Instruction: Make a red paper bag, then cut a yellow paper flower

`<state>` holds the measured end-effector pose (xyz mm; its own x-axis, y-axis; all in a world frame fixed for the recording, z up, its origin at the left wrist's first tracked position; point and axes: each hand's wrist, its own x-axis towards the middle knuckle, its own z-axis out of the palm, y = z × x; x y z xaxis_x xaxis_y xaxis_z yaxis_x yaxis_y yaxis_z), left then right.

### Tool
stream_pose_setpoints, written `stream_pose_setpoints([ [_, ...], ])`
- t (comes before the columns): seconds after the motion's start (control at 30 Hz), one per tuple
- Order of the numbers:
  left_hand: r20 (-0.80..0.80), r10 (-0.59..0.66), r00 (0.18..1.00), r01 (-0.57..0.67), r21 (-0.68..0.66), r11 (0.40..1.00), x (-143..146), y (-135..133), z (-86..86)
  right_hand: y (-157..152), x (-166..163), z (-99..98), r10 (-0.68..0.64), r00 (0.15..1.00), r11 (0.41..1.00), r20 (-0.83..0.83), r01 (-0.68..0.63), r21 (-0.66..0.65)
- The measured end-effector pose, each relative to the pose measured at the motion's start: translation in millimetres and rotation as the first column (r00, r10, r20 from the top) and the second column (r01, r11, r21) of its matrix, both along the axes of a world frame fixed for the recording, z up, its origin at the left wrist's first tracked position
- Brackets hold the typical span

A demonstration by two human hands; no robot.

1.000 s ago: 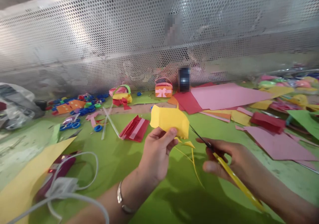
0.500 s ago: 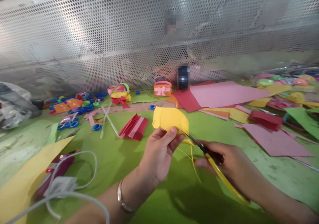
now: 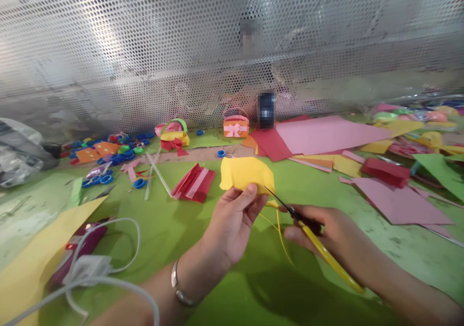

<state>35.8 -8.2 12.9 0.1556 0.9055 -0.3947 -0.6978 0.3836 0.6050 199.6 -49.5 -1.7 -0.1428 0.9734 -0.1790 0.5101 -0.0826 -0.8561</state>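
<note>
Pinched between the thumb and fingers of my left hand (image 3: 235,224) is a piece of yellow paper (image 3: 248,172), its lower edge toward me. My right hand (image 3: 331,227) is closed round yellow-handled scissors (image 3: 319,248). Their dark blades reach to the lower right edge of the yellow paper, close to my left fingertips. Thin yellow paper strips (image 3: 281,239) dangle below the blades. Left of the yellow paper, a folded red paper piece with a pink band (image 3: 194,183) lies on the green table (image 3: 203,297).
Small paper baskets (image 3: 235,126) and a phone (image 3: 266,109) stand by the perforated metal panel (image 3: 163,40). Pink sheets (image 3: 326,135) lie at right. A white cable (image 3: 137,234) and purple device (image 3: 78,248) occupy the left front. Blue rings and scraps (image 3: 123,156) are heaped behind.
Both hands, the yellow paper and the scissors keep almost the same place. The scissors' handles look slightly closer together, and the view has shifted a little.
</note>
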Motion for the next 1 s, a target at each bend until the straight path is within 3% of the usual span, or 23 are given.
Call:
stream_pose_setpoints([
  [0.23,0.026,0.003,1.0,-0.002,-0.044,0.999,1.4,0.2,-1.1,0.0,2.9,0.2,0.057,0.998,0.998,0.031,-0.056,-0.018],
  [1.0,0.0,-0.029,1.0,0.029,-0.08,0.996,3.6,-2.3,-4.5,-0.1,5.0,-6.6,-0.021,0.999,0.997,-0.038,0.018,-0.08],
])
